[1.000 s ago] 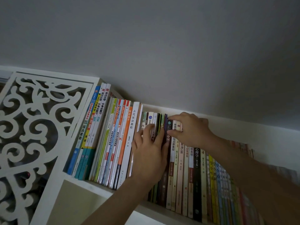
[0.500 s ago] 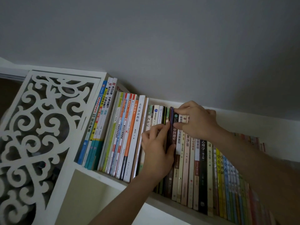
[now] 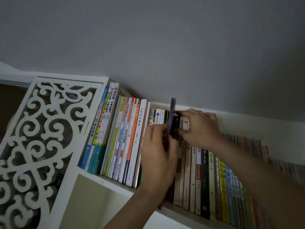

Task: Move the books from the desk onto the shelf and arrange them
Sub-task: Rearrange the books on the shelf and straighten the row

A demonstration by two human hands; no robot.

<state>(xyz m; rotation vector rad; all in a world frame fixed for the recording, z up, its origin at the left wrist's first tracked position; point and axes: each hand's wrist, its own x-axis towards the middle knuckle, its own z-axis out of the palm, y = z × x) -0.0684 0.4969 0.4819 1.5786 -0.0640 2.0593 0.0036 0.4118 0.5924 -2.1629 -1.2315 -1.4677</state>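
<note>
Left hand (image 3: 159,156) grasps a thin purple book (image 3: 172,116) near its lower half, fingers blurred against the spine. Book now stands raised well above the neighbouring tops; half a second ago its top edge was level with the row and the left hand lay flat on the spines. Right hand (image 3: 199,127) rests on the tops of the books just right of the purple one, fingers curled over the edges of the beige spines (image 3: 185,123), thumb side toward the purple book; its place is about the same as before. Whether it actually grips a spine or only presses, cannot tell.

Purple book sits between the small dark-spined books (image 3: 165,115) on its left and the beige ones on its right, on the white shelf (image 3: 118,185), upright in the row of books.

Leftward: white book with black characters (image 3: 140,126), orange spine (image 3: 134,129), then tall blue-and-white workbooks (image 3: 105,116) against the fretwork side panel (image 3: 41,129).

Hard to make out: lower part of the purple book hidden behind the left hand; motion blur over both hands' fingertips. Spines at far right (image 3: 247,187) run off frame, blurred and partly covered by the right forearm. Dim light; small titles unreadable.
</note>
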